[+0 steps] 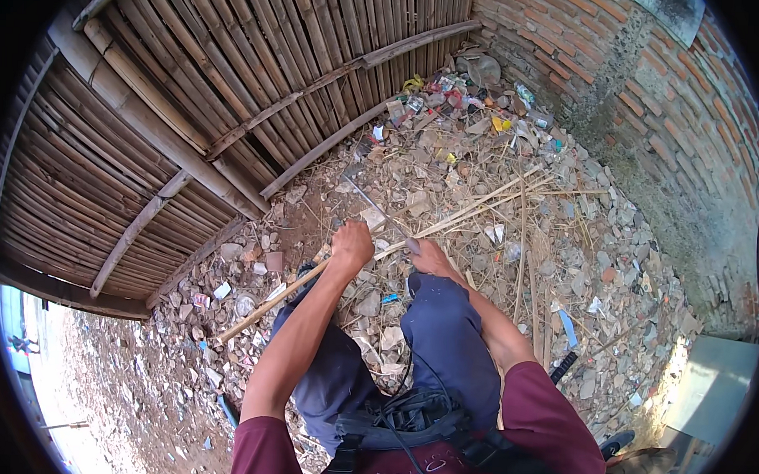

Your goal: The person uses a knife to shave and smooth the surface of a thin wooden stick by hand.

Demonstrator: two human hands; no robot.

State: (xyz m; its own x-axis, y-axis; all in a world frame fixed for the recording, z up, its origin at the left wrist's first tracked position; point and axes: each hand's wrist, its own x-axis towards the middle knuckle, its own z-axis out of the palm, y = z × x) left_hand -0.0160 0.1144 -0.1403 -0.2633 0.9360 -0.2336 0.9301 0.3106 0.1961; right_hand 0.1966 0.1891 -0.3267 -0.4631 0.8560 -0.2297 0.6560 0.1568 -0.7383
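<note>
My left hand is closed in a fist round a bamboo strip. The strip slants from the lower left, past my left knee, up toward the middle of the ground. In my closed right hand is a knife, its grey handle end showing above the fist. The thin knife blade points up and left, beyond my left hand. It passes over or beside the strip's far part; whether they touch I cannot tell. Both hands are in front of my bent knees, with the right one just above the right knee.
Pale split bamboo strips lie right of centre on ground strewn with rubble. A bamboo-slat wall stands at the left, a brick wall at the right. Litter fills the far corner. A black ridged handle shows beside my right arm.
</note>
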